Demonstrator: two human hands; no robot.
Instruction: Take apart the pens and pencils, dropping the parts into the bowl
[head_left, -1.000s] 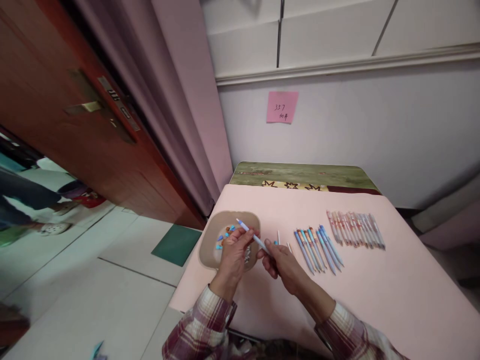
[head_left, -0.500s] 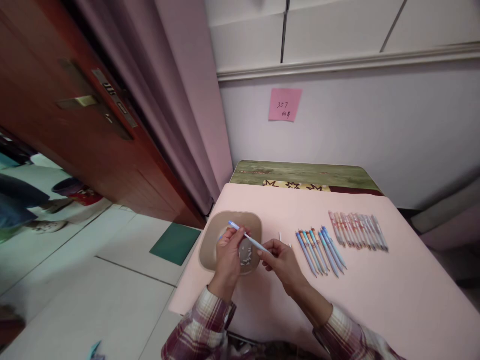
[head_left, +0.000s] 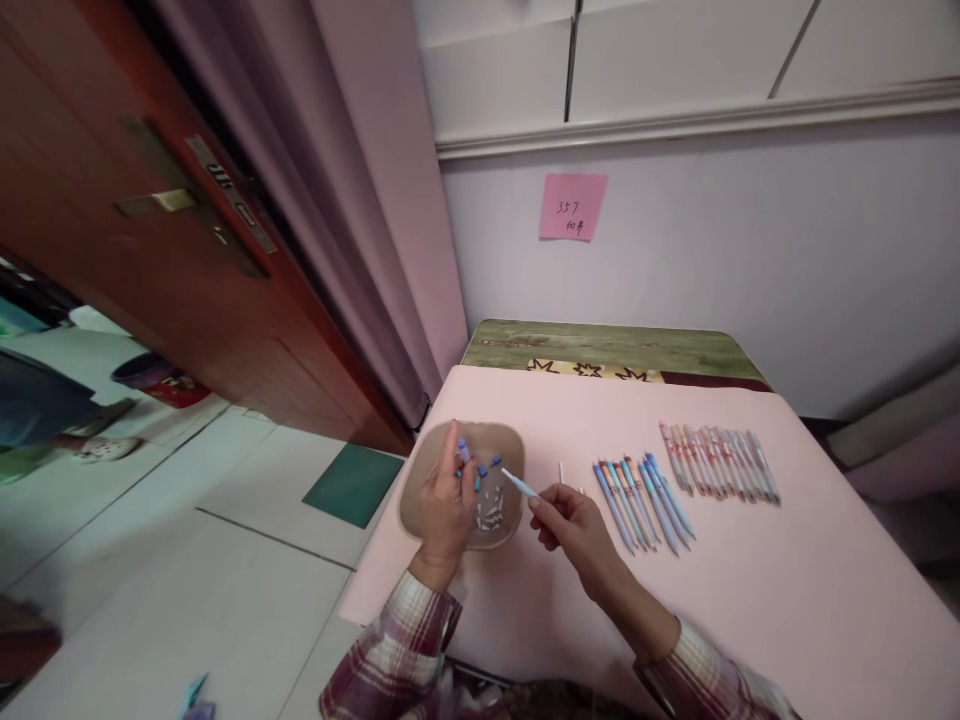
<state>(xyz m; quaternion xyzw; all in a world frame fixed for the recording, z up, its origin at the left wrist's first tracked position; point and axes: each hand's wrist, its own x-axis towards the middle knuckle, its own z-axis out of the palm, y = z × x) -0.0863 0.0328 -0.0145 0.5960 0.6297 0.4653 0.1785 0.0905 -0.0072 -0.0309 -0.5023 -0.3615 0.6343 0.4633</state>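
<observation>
My left hand (head_left: 445,505) is over the beige basin (head_left: 512,440), index finger stretched up, with a short purple-blue pen top (head_left: 464,452) between its fingers. My right hand (head_left: 568,520), to the right of the basin, pinches a light-blue pen body (head_left: 523,488) whose thin white end sticks out toward the basin. The two pen parts are apart. Inside the basin lie blue pieces (head_left: 496,460) and several small white pieces (head_left: 491,518); my left hand hides part of them.
A row of blue and multicoloured pens (head_left: 641,505) lies right of my right hand, and several pale pink and grey pens (head_left: 720,462) lie beyond. Thin white sticks (head_left: 561,473) lie near the basin. The pink table (head_left: 795,600) meets a wall with a pink note (head_left: 573,207).
The pen that both hands held has come apart. My left hand has drawn the purple-blue top away leftward, while the right keeps the body, its white end now bare.
</observation>
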